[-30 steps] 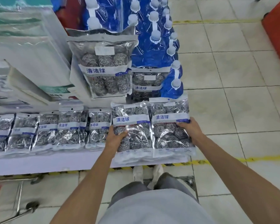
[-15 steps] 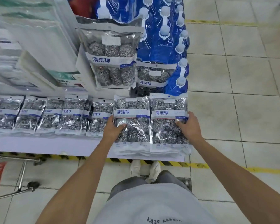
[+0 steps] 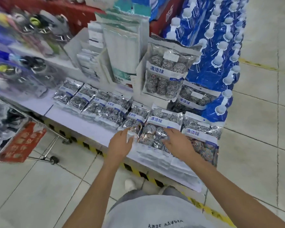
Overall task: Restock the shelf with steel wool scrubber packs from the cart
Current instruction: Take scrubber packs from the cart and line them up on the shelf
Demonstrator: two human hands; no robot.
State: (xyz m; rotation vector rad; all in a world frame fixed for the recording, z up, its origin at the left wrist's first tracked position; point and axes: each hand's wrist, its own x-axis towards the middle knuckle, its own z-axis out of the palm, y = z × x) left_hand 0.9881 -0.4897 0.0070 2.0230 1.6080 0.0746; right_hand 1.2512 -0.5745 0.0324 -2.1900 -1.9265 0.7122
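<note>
While outstretched, both hands (image 3: 148,142) hover over packs (image 3: 161,129).

1 head view, looking steeply down, close over shelf (image 3: 95,134) edge

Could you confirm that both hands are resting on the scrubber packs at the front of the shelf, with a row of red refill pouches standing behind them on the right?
Not quite: the refill pouches are blue, not red, as the head view shows. The rest holds: the left hand and right hand are at the scrubber packs on the shelf.
</note>
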